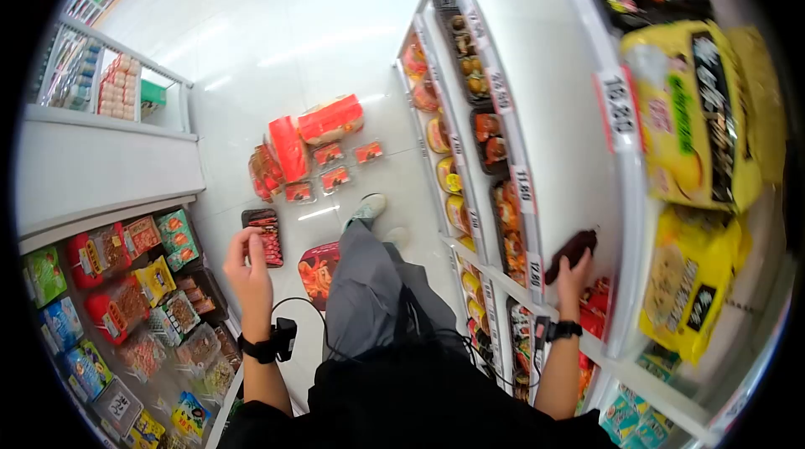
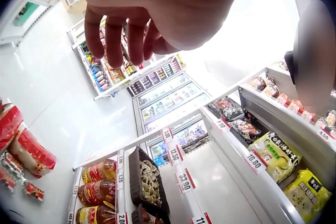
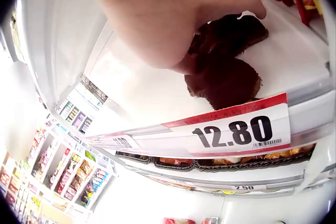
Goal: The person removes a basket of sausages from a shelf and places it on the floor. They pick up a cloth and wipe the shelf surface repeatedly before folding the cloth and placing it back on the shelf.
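Note:
My right hand (image 1: 573, 283) reaches onto the white shelf at the right and grips a dark brown bundle (image 1: 579, 244). In the right wrist view this bundle shows as dark reddish-brown packets (image 3: 226, 83) with jagged edges, low over the shelf board, just behind a 12.80 price tag (image 3: 236, 132). The palm hides part of them, and I cannot tell what is inside. My left hand (image 1: 250, 271) is raised over the aisle with loosely bent fingers and nothing in them. The left wrist view shows those fingers (image 2: 113, 40) hanging down.
Red bags (image 1: 331, 120) and several small clear-lidded packs (image 1: 335, 179) lie on the floor ahead, with a black tray (image 1: 267, 235) and a red stool (image 1: 319, 275) nearer my legs. Yellow noodle bags (image 1: 683, 114) fill the upper right shelf. Snack packets (image 1: 126, 306) line the left shelf.

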### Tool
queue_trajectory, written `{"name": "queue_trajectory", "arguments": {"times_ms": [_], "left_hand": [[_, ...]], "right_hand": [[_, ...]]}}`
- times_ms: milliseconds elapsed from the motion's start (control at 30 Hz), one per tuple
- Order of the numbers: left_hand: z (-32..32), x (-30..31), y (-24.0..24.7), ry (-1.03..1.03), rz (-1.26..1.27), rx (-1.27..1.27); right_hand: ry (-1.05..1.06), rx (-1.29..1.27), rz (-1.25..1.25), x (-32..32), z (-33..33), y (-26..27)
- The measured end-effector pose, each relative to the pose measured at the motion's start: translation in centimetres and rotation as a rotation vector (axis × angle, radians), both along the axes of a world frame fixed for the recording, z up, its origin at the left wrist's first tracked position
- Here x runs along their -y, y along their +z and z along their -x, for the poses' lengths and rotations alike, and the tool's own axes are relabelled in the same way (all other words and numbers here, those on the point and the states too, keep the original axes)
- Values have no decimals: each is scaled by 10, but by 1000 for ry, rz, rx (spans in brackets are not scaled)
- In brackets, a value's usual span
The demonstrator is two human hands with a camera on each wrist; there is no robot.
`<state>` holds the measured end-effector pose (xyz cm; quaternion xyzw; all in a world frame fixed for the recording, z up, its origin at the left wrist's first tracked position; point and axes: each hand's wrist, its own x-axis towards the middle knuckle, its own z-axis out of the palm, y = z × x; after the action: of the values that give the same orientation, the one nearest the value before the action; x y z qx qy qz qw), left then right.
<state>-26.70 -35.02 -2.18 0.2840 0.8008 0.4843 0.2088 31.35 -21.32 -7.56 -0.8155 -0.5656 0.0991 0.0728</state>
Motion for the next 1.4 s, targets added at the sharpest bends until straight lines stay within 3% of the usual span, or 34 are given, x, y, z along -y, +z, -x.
{"name": "queue_trajectory", "arguments": {"times_ms": [167,300,500,633,867,1133,1267,1367,1400], "left_hand": [[-16,22,28,-37,-61,-16],[-24,36,45,-46,-63,-63],[-30,46,51,-36,-186,-10],[-34,54,54,-73,-193,-48],[-37,63,51,-60,-180,-36],[-37,46,58,-81,-183,-19],[-27,38,57,-120,-162,-17],[-15,28,54,-165,-184,-27],[-14,23,58,-165,-165,-28]], "right_hand": [[50,26,-109,-12,28,20],[65,86,14,-14,30,13],[93,-7,-16,-8,37,22],[-21,-106,93,-12,54,43],[38,-28,64,-15,47,32],[-102,-28,138,-18,59,11],[-121,-57,186,-32,70,30],[-99,-129,209,-62,94,40],[-22,-90,106,-75,102,28]]}}
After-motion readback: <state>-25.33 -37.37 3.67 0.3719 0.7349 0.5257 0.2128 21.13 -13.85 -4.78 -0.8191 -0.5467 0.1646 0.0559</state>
